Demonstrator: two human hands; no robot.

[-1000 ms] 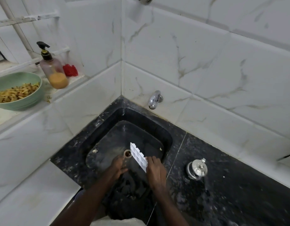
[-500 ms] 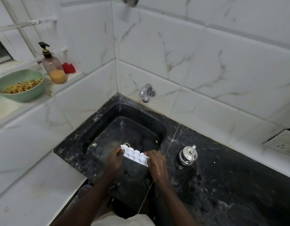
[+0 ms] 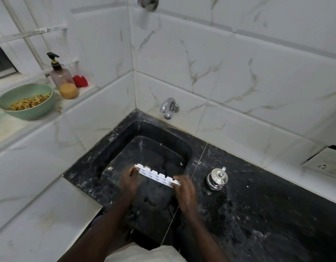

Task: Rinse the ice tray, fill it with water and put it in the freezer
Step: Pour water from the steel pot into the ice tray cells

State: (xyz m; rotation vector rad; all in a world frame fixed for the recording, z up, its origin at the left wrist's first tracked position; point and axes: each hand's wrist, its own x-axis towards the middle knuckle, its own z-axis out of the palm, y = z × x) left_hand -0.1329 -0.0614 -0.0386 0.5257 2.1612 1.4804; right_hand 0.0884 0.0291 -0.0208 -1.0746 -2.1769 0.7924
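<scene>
Over sink (image 3: pixel 140 129), left hand (image 3: pixel 128 183), right hand (image 3: pixel 186 193) grip ice tray (image 3: pixel 156 175) ends; steel pot (image 3: pixel 217 178) beside.

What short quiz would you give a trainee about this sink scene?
1. True or false: the left hand and the right hand hold the tray by its ends over the sink.
2. What stands on the counter to the right of the sink? A. a steel pot; B. a red cup; C. a knife.
3. Fill the gap: the bowl stands on the ledge to the ____ of the sink.
Key: 1 true; 2 A; 3 left.
</scene>
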